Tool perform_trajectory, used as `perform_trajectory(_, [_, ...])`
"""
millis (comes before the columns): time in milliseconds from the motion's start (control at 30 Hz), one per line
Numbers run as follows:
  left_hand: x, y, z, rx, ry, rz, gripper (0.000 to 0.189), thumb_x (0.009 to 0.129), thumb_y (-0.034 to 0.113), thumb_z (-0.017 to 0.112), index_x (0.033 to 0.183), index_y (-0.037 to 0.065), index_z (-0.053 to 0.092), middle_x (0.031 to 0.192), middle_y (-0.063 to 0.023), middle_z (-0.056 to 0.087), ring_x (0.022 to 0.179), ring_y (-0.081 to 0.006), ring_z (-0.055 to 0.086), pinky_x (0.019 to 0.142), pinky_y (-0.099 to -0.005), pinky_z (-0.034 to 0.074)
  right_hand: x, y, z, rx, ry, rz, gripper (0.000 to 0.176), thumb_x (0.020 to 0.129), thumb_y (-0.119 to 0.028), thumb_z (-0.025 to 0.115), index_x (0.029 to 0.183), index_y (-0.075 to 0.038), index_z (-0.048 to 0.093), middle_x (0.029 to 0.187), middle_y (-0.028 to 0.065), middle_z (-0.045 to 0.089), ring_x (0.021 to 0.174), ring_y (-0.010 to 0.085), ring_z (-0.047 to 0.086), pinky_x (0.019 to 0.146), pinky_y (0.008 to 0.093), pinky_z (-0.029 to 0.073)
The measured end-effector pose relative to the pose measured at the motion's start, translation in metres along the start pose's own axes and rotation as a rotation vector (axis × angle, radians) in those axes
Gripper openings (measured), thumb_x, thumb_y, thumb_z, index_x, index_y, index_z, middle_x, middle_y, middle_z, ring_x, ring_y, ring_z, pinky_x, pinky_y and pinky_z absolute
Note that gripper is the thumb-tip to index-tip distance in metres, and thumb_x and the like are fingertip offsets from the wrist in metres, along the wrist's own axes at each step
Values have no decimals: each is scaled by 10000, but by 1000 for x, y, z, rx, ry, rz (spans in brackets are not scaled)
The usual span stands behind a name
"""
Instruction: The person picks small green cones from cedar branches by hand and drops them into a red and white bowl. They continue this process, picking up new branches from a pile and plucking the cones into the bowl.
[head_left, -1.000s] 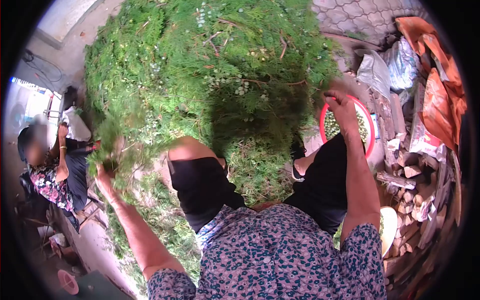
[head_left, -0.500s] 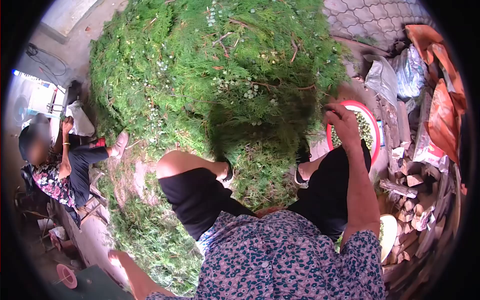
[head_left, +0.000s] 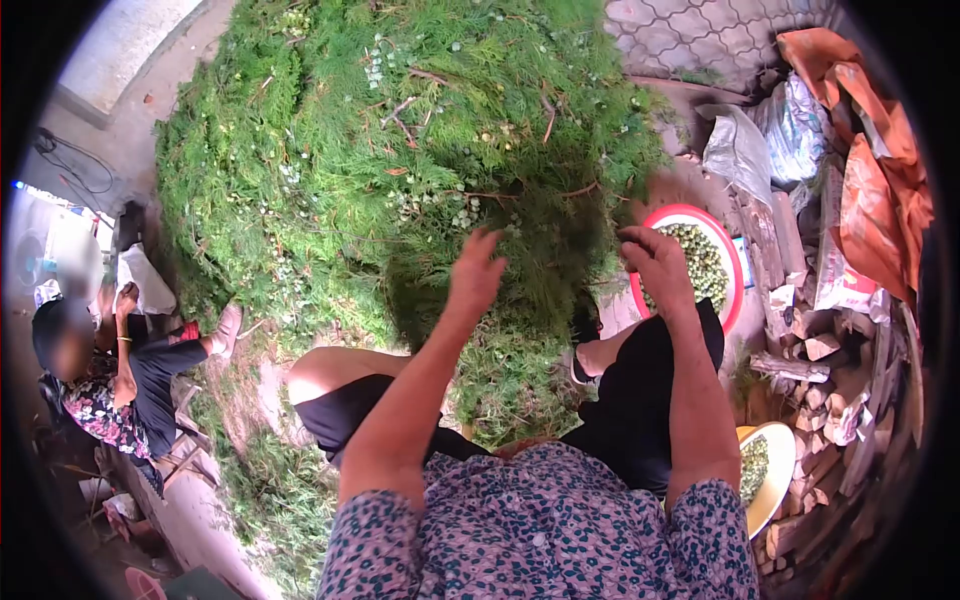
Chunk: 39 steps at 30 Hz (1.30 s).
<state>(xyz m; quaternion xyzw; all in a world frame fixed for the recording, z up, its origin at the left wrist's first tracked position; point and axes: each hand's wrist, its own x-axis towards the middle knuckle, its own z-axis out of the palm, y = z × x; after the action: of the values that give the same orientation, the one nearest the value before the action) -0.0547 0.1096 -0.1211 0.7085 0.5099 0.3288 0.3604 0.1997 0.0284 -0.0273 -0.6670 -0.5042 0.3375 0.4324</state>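
A big heap of green conifer branches [head_left: 330, 170] with pale round cones lies before me. My left hand [head_left: 477, 270] is over the near part of the heap, its thumb and fingers apart, with nothing visible in it. To the right, my right hand [head_left: 662, 265] hangs by the left rim of a red-rimmed white basin [head_left: 738, 270]. Its fingers are loosely bent and apart, and I see nothing held. Small round green cones [head_left: 702, 258] fill the basin's bottom. My shadow darkens the branches between the two hands.
Another person [head_left: 100, 390] sits at the left. A yellow basin [head_left: 778, 480] with more cones stands by my right side. Stacked firewood [head_left: 815, 400], plastic sacks [head_left: 790, 140] and an orange cloth [head_left: 870, 210] line the right. Loose sprigs [head_left: 300, 500] cover ground at the lower left.
My left hand has come up from the lower left to over the heap. My right hand stays beside the red-rimmed basin. The view has shifted slightly to the right.
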Motion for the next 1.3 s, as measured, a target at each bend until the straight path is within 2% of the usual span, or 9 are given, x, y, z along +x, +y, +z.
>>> perform_trajectory(267, [8, -30, 21, 371, -365, -25, 437, 715, 222, 650, 1120, 84, 563, 1230, -192, 466, 1070, -347, 485, 897, -392, 412, -10, -7, -5, 100, 9, 42, 215, 809, -59, 555, 1004, 25, 591, 756, 21, 577, 631, 77, 515, 581, 224, 442])
perform_trajectory(400, [17, -58, 9, 6, 149, -41, 317, 751, 116, 628, 1053, 27, 595, 849, -108, 642, 718, -234, 617, 639, -305, 498, -7, -7, -5, 156, -2, 75, 220, 822, -59, 538, 1018, 29, 587, 783, 22, 588, 686, 74, 536, 599, 220, 451])
perform_trajectory(567, [46, -53, -31, -732, 522, -742, 163, 824, 66, 544, 986, 71, 559, 768, -82, 619, 620, -168, 575, 492, -307, 451, -4, -10, -4, 131, -26, 62, 223, 833, -61, 521, 1029, 31, 578, 786, 25, 591, 701, 76, 549, 611, 222, 457])
perform_trajectory(667, [56, -48, -42, -1068, 360, -924, 129, 839, 68, 528, 965, 85, 505, 748, -60, 601, 600, -169, 562, 505, -322, 456, -3, -10, -4, 145, -30, 41, 220, 835, -59, 518, 1027, 29, 579, 785, 25, 592, 701, 79, 555, 612, 222, 458])
perform_trajectory(800, [72, -54, -31, -1051, 423, -891, 208, 822, 73, 552, 1027, 76, 519, 770, -59, 602, 571, -136, 540, 486, -318, 430, -3, -12, -5, 149, -18, 57, 224, 839, -63, 514, 1033, 31, 576, 778, 32, 597, 698, 80, 558, 610, 224, 456])
perform_trajectory(967, [84, -89, 1, -540, 730, -896, 356, 771, 116, 626, 1073, 2, 476, 952, -147, 580, 834, -280, 580, 685, -402, 467, -3, -8, -8, 158, -16, 57, 227, 848, -75, 509, 1038, 32, 572, 776, 38, 604, 695, 78, 559, 610, 227, 455])
perform_trajectory(1100, [69, -59, -14, -510, 634, -984, 524, 753, 126, 637, 1203, -31, 421, 1195, -194, 494, 982, -302, 536, 798, -402, 436, -1, -10, -8, 155, -4, 49, 209, 851, -63, 512, 1024, 32, 579, 776, 35, 602, 687, 78, 561, 606, 221, 455])
perform_trajectory(1200, [63, -72, -24, -649, 571, -856, 631, 777, 157, 620, 1325, 20, 338, 906, -95, 577, 809, -203, 542, 735, -330, 433, -2, -12, -7, 149, -5, 41, 196, 850, -49, 514, 1015, 30, 584, 776, 29, 598, 685, 77, 561, 601, 216, 455])
perform_trajectory(1300, [65, -72, -29, -692, 503, -875, 335, 791, 119, 593, 1098, 28, 495, 888, -86, 590, 795, -207, 579, 636, -341, 440, 1, -13, -4, 157, -19, 36, 189, 849, -42, 515, 1009, 28, 586, 781, 22, 593, 683, 75, 559, 598, 214, 455])
